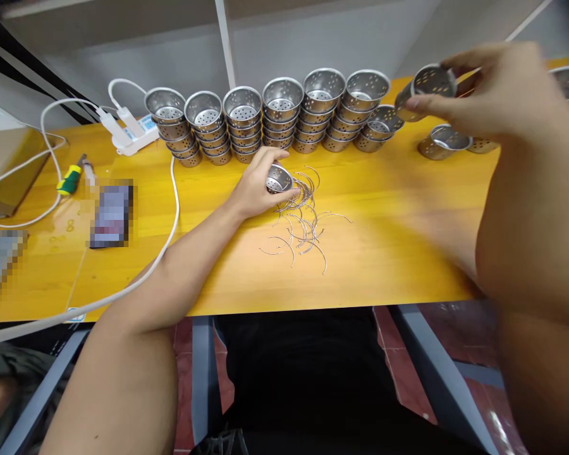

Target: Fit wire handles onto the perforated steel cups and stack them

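Observation:
My left hand [262, 184] is closed round a small perforated metal cup [279, 179] at the middle of the yellow table. Right beside it lies a loose heap of thin curved wires [304, 221]. At the upper right my right hand [493, 95] grips another perforated metal cup [427, 88] between thumb and fingers, raised above the table. Below that cup, a single metal cup [443, 141] stands on the table. Just left of the raised cup is a short stack of cups [380, 129].
Several tall stacks of perforated cups [243, 123] line the table's back edge. A power strip [137, 134] with white cables, a green and yellow screwdriver [70, 179] and a blurred phone [112, 215] are at the left. A white cable crosses over my left forearm.

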`<state>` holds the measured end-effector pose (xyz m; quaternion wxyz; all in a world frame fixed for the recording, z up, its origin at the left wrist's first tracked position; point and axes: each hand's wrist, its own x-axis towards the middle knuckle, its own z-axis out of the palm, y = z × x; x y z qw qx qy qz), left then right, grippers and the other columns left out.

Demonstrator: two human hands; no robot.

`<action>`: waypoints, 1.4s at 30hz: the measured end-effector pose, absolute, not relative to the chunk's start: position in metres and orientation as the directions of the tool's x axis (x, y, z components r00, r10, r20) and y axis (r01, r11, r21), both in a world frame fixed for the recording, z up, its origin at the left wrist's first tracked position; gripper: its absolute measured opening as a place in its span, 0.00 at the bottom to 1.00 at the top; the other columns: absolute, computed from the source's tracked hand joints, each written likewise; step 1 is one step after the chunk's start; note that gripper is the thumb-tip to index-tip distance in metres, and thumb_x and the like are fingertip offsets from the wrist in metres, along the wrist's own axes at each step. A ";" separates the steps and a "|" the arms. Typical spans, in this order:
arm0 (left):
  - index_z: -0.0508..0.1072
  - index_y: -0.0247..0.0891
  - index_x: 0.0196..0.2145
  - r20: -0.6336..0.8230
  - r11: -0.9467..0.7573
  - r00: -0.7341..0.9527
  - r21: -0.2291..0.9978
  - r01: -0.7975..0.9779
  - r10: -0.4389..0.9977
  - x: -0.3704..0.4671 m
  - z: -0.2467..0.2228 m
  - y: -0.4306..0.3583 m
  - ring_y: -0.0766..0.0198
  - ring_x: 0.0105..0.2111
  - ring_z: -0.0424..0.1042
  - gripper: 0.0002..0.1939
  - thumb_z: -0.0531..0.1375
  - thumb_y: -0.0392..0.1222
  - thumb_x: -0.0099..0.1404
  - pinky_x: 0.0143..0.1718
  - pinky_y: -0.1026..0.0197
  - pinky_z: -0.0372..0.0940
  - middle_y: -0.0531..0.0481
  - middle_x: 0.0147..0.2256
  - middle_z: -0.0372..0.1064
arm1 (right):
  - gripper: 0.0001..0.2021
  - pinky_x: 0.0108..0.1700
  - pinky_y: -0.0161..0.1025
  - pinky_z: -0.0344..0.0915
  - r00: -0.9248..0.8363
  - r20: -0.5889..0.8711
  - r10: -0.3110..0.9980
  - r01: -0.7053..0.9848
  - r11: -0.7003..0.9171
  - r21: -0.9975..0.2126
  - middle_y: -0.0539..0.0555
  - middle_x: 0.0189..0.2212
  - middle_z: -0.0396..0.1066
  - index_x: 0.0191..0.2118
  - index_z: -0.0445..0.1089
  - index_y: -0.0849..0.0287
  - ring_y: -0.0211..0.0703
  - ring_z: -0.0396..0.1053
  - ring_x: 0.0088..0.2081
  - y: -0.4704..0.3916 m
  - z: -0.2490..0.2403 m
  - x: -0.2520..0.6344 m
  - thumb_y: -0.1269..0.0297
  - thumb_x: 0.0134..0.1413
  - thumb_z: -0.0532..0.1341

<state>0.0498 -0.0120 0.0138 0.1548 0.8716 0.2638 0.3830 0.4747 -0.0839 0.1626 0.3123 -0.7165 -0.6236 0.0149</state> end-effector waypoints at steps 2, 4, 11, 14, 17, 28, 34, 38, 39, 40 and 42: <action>0.78 0.47 0.72 0.581 -0.818 0.581 0.472 0.329 0.570 0.050 0.013 -0.012 0.35 0.73 0.81 0.53 0.70 0.92 0.71 0.81 0.27 0.76 0.33 0.70 0.81 | 0.33 0.46 0.54 0.73 0.313 0.276 0.909 0.905 -0.196 -0.379 0.66 0.47 0.91 0.66 0.92 0.63 0.41 0.79 0.38 -0.073 0.161 0.465 0.57 0.59 0.92; 0.79 0.48 0.71 0.576 -0.819 0.589 0.470 0.328 0.566 0.049 0.013 -0.012 0.35 0.73 0.81 0.51 0.71 0.90 0.71 0.80 0.27 0.77 0.33 0.69 0.81 | 0.39 0.54 0.57 0.76 0.301 0.258 0.918 0.927 -0.218 -0.306 0.72 0.55 0.91 0.72 0.90 0.64 0.52 0.88 0.50 -0.063 0.160 0.455 0.57 0.58 0.92; 0.77 0.48 0.74 0.556 -0.816 0.602 0.457 0.355 0.573 0.049 0.013 -0.010 0.33 0.76 0.79 0.52 0.71 0.90 0.72 0.82 0.24 0.75 0.32 0.72 0.79 | 0.46 0.60 0.57 0.76 0.333 0.099 0.938 0.909 -0.291 -0.299 0.72 0.65 0.89 0.80 0.84 0.58 0.63 0.89 0.67 -0.053 0.166 0.436 0.52 0.59 0.90; 0.71 0.49 0.79 0.581 -0.822 0.585 0.447 0.353 0.567 0.050 0.010 -0.005 0.29 0.79 0.76 0.58 0.70 0.93 0.69 0.84 0.21 0.73 0.30 0.76 0.75 | 0.46 0.56 0.56 0.75 0.336 0.074 0.939 0.917 -0.308 -0.254 0.70 0.66 0.89 0.80 0.84 0.60 0.60 0.88 0.67 -0.051 0.166 0.432 0.48 0.60 0.86; 0.65 0.52 0.81 0.609 -0.832 0.568 0.438 0.341 0.554 0.050 0.006 0.001 0.27 0.82 0.73 0.62 0.70 0.94 0.67 0.84 0.21 0.71 0.30 0.78 0.71 | 0.45 0.53 0.54 0.73 0.329 0.066 0.942 0.916 -0.302 -0.262 0.67 0.65 0.90 0.80 0.83 0.59 0.53 0.89 0.61 -0.048 0.165 0.434 0.46 0.62 0.85; 0.46 0.59 0.87 0.656 -0.826 0.505 0.486 0.286 0.561 0.057 -0.005 -0.001 0.34 0.75 0.80 0.70 0.71 0.94 0.67 0.78 0.28 0.78 0.36 0.71 0.72 | 0.55 0.59 0.52 0.73 0.292 0.102 0.951 0.925 -0.253 -0.285 0.71 0.72 0.83 0.85 0.79 0.55 0.51 0.87 0.59 -0.042 0.149 0.456 0.51 0.54 0.93; 0.41 0.60 0.86 0.588 -0.782 0.527 0.542 0.307 0.614 0.060 -0.001 -0.004 0.35 0.72 0.85 0.69 0.71 0.93 0.69 0.76 0.27 0.79 0.36 0.70 0.76 | 0.09 0.50 0.50 0.80 0.182 0.645 0.742 0.813 0.255 -0.523 0.71 0.59 0.87 0.58 0.90 0.60 0.49 0.85 0.45 -0.067 0.106 0.440 0.65 0.81 0.79; 0.44 0.60 0.85 0.581 -0.805 0.568 0.507 0.307 0.583 0.057 0.009 -0.011 0.37 0.76 0.83 0.67 0.72 0.91 0.70 0.78 0.29 0.79 0.37 0.73 0.77 | 0.17 0.43 0.52 0.75 -0.311 0.587 0.747 0.608 0.632 -0.481 0.60 0.40 0.81 0.50 0.89 0.51 0.51 0.75 0.37 -0.109 0.091 0.368 0.43 0.84 0.72; 0.46 0.60 0.85 0.590 -0.817 0.576 0.497 0.293 0.566 0.056 0.011 -0.012 0.38 0.77 0.82 0.66 0.72 0.91 0.70 0.78 0.30 0.79 0.37 0.74 0.77 | 0.18 0.45 0.53 0.78 -0.375 0.541 0.753 0.555 0.649 -0.520 0.61 0.47 0.83 0.55 0.89 0.49 0.52 0.76 0.38 -0.118 0.088 0.348 0.41 0.84 0.71; 0.48 0.60 0.85 0.601 -0.827 0.579 0.489 0.277 0.550 0.056 0.013 -0.013 0.39 0.77 0.82 0.65 0.72 0.91 0.70 0.79 0.31 0.79 0.38 0.74 0.77 | 0.19 0.46 0.54 0.80 -0.430 0.491 0.758 0.505 0.652 -0.565 0.62 0.54 0.84 0.62 0.88 0.49 0.52 0.77 0.39 -0.126 0.086 0.330 0.41 0.83 0.71; 0.52 0.59 0.85 0.617 -0.838 0.578 0.479 0.262 0.534 0.054 0.016 -0.016 0.38 0.76 0.82 0.62 0.71 0.90 0.71 0.80 0.30 0.79 0.38 0.74 0.77 | 0.23 0.49 0.55 0.81 -0.470 0.444 0.763 0.459 0.641 -0.615 0.64 0.64 0.82 0.70 0.84 0.50 0.53 0.78 0.42 -0.134 0.081 0.303 0.46 0.82 0.70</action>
